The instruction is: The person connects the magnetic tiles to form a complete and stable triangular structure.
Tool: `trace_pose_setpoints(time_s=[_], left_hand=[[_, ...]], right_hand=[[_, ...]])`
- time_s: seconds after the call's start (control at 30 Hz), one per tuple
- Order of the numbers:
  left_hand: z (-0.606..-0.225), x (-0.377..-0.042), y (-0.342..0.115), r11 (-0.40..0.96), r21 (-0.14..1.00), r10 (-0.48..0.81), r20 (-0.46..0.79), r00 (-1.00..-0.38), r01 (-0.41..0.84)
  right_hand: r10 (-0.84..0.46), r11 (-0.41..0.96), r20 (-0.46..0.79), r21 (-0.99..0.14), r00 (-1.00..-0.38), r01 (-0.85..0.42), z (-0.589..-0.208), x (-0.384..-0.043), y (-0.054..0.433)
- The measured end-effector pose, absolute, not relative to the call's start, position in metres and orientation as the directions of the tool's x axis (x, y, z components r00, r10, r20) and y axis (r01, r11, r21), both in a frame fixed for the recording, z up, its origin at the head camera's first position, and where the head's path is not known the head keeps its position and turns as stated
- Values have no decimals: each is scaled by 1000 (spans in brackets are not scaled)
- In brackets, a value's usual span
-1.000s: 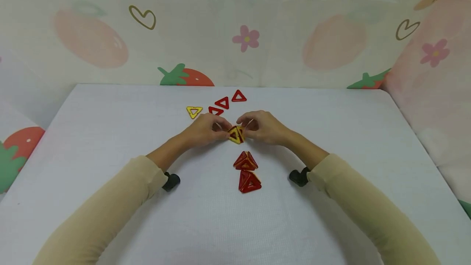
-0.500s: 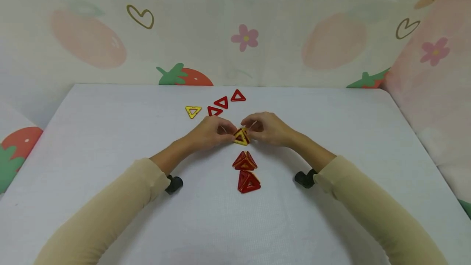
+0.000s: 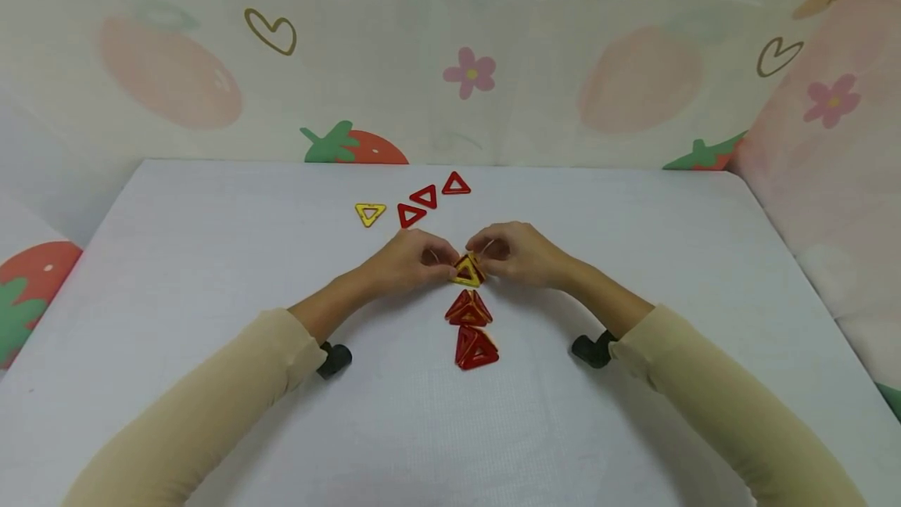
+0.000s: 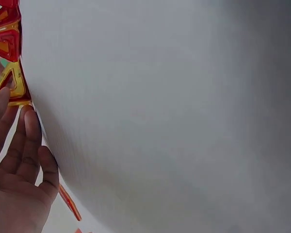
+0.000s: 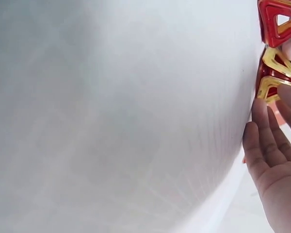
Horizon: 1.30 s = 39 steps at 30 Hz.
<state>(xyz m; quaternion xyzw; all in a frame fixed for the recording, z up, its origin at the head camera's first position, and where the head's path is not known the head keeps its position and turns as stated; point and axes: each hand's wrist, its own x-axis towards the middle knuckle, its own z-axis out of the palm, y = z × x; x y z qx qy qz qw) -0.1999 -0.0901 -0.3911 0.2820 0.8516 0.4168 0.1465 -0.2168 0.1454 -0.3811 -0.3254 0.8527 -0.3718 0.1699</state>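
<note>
Both hands hold a small pyramid of yellow and red triangular magnetic tiles (image 3: 468, 271) at the middle of the table. From its left side my left hand (image 3: 414, 263) pinches it between thumb and fingers. My right hand (image 3: 522, 258) pinches the opposite side the same way. Just in front of it, towards me, stands a red and orange pyramid (image 3: 468, 308), and a second red pyramid (image 3: 477, 347) touches that one. In the left wrist view the thumb lies against the yellow tile (image 4: 18, 82); in the right wrist view the yellow edges (image 5: 276, 80) show beside the right thumb.
Behind the hands lie flat loose tiles: a yellow triangle (image 3: 370, 214) and three red ones, the nearest red triangle (image 3: 411, 215) close to the left hand. A white cloth covers the table (image 3: 211, 257). A patterned curtain (image 3: 535, 45) hangs at the back.
Both hands have brought the yellow and red pyramid towards me and slightly right, nearer the two standing pyramids. It has also turned a little. The loose tiles have stayed put.
</note>
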Motion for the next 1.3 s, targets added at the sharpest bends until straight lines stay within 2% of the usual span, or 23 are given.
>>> trace_pose_setpoints(time_s=[0.43, 1.3], left_hand=[[-394, -194, -89, 473, 785, 638, 9, -770, 401], [-395, -191, -89, 482, 788, 649, -27, -761, 383]], right_hand=[[-705, 457, -39, -788, -708, -412, -386, -213, 151], [-729, 429, -46, -808, -682, -404, -386, -213, 151]])
